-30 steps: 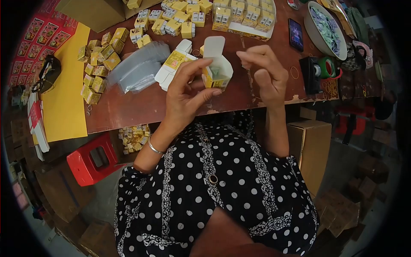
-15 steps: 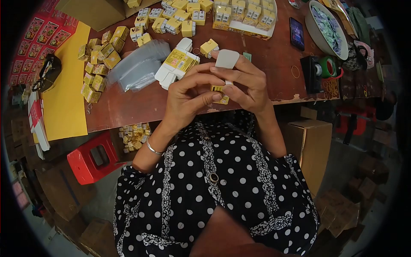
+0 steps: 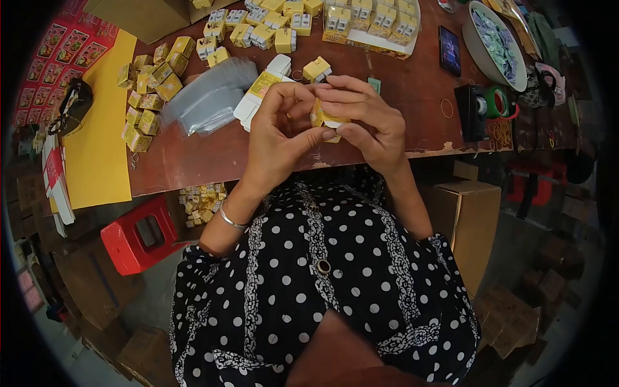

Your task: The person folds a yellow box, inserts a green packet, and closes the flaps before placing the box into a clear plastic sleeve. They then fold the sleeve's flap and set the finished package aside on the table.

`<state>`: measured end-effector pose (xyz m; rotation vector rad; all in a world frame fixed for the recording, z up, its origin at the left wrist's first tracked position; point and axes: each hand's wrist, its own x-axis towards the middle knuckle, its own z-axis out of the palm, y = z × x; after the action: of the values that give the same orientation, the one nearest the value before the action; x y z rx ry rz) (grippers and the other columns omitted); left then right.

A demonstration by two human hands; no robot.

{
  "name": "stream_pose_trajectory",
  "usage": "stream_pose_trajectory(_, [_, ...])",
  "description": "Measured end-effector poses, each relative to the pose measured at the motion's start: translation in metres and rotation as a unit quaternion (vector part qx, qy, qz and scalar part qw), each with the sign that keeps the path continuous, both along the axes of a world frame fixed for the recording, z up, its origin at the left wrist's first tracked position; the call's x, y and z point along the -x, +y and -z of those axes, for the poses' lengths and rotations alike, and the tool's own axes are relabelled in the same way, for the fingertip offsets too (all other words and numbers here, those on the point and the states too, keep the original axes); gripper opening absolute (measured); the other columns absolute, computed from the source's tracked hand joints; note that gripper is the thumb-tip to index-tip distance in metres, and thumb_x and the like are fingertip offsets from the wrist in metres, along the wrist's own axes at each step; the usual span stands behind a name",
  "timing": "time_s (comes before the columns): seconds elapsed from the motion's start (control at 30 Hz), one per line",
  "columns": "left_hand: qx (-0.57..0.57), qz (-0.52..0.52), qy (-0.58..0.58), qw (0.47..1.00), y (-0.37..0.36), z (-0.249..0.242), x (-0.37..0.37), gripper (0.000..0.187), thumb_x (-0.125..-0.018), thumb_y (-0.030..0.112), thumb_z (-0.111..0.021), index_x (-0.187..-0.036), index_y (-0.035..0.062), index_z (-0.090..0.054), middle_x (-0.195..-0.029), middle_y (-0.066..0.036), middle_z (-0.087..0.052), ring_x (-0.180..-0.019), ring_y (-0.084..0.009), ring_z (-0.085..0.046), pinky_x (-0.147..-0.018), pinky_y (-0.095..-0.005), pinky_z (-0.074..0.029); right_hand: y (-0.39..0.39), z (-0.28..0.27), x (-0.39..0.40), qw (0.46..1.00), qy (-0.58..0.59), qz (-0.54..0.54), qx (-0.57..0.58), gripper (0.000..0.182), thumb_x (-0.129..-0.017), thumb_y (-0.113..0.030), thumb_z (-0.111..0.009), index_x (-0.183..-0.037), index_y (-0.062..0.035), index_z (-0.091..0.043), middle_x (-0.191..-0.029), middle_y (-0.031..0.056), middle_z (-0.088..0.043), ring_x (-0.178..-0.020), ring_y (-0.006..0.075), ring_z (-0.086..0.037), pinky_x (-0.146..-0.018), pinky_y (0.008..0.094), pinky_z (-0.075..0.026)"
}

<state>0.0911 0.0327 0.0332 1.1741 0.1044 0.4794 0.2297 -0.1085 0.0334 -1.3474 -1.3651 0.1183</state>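
Both hands closed round one small yellow carton (image 3: 322,118), held above near edge of worktop (image 3: 193,161): left hand (image 3: 280,138) & right hand (image 3: 361,119) pinch it from either side, fingertips meeting on top. Just behind carton: flat carton blanks (image 3: 261,87), clear sleeves (image 3: 209,97) to their left, one loose box (image 3: 316,68) beyond. Further back, rows of filled boxes (image 3: 258,32). Right of carton: tape dispenser (image 3: 480,106), phone (image 3: 449,50), bowl (image 3: 480,55). Bare worktop strip left of carton, nr front edge. Red stool (image 3: 138,235) below, left.

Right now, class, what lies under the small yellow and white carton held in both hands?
Under the small yellow and white carton shows the brown wooden table. The left hand and right hand cover the carton's contents.
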Motion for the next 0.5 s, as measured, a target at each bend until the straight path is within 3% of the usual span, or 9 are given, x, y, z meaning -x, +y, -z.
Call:
stream_pose_trajectory(0.1, [-0.035, -0.019, 0.017, 0.999, 0.0, 0.001, 0.001, 0.043, -0.086, -0.011, -0.074, -0.117, 0.0005, -0.046, -0.131, -0.015, -0.056, -0.119, -0.019, -0.063, -0.097, -0.032, -0.059, -0.001, 0.002, 0.003, 0.999, 0.042, -0.002, 0.021, 0.031, -0.09, -0.009, -0.075, -0.118, 0.003, -0.071, -0.122, 0.0153, -0.073, -0.126, 0.0318, -0.06, -0.109, 0.0427, -0.046])
stream_pose_trajectory(0.27, [-0.033, -0.002, 0.014, 0.999, -0.002, -0.004, 0.0, 0.043, -0.086, -0.011, -0.074, -0.119, -0.0012, -0.047, -0.13, -0.016, -0.057, -0.118, -0.02, -0.064, -0.096, -0.0314, -0.06, 0.001, 0.002, 0.011, 0.974, 0.225, 0.021, 0.022, 0.019, -0.086, 0.002, -0.076, -0.104, 0.0013, -0.071, -0.113, 0.0148, -0.074, -0.117, 0.023, -0.063, -0.102, 0.037, -0.05])
stream_pose_trajectory(0.5, [-0.029, 0.005, 0.054, 0.998, -0.005, 0.001, 0.002, 0.044, -0.086, -0.01, -0.074, -0.12, -0.0006, -0.049, -0.134, -0.016, -0.058, -0.115, -0.0192, -0.066, -0.093, -0.0289, -0.06, 0.002, -0.001, 0.008, 0.963, 0.264, 0.041, 0.048, 0.009, -0.089, 0.003, -0.074, -0.096, 0.0006, -0.069, -0.109, 0.0135, -0.074, -0.109, 0.0193, -0.065, -0.097, 0.0344, -0.052])
